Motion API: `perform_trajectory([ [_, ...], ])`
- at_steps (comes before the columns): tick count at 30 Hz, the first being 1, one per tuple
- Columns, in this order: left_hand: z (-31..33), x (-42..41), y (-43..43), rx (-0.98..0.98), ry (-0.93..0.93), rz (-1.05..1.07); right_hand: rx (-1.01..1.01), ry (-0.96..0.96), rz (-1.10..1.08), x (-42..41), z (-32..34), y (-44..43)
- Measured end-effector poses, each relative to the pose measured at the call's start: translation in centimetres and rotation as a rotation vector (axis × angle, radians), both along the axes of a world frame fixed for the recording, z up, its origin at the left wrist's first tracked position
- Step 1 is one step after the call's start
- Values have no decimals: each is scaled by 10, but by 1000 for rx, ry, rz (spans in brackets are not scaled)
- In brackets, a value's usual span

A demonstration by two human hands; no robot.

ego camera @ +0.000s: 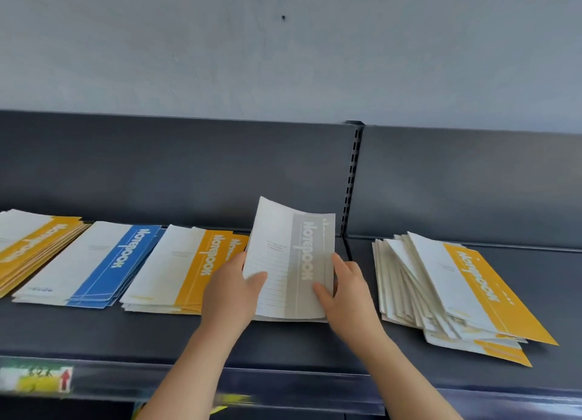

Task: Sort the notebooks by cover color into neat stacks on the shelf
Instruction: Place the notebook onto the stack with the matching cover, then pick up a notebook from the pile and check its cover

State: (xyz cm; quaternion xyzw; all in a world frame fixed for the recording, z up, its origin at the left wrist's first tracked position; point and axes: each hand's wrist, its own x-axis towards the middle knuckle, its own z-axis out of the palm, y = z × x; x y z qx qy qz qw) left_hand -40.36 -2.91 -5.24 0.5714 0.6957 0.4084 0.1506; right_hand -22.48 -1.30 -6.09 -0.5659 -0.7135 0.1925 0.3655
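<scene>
A thin paper notebook with a white and grey cover point(291, 262) stands tipped up between the two hands, its far end raised and its near edge down on a small pile of grey notebooks point(293, 318). The left hand point(231, 289) grips its left edge, thumb on the cover. The right hand point(345, 289) grips its right edge, thumb on the grey band. Both hands are closed on this one notebook.

The pile rests on the dark grey metal shelf point(283, 341). Just left of the left hand lies a stack of white and yellow notebooks point(185, 268). Further left is a stack of white and blue notebooks point(94, 267), then another yellow stack point(34, 246) at the edge of view. To the right of the right hand, a little apart, sits a messy fanned pile of notebooks with yellow ones on top point(453, 290). A blurry price label point(36, 378) is on the shelf's front rail, below and left of the hands.
</scene>
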Motion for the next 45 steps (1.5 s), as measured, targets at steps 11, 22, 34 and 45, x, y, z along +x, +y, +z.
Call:
perform_trajectory([
  [11,-21,-14,8,-99,262,37,-153,-208,-31,-10,-20,10],
  [22,11,49,-4,125,172,-152,145,-187,-229,69,15,-27],
  [34,12,196,13,-44,-47,-421,-174,-312,-484,225,-3,-18],
  [45,12,225,22,-207,-280,-230,-78,-247,-276,247,5,-29],
])
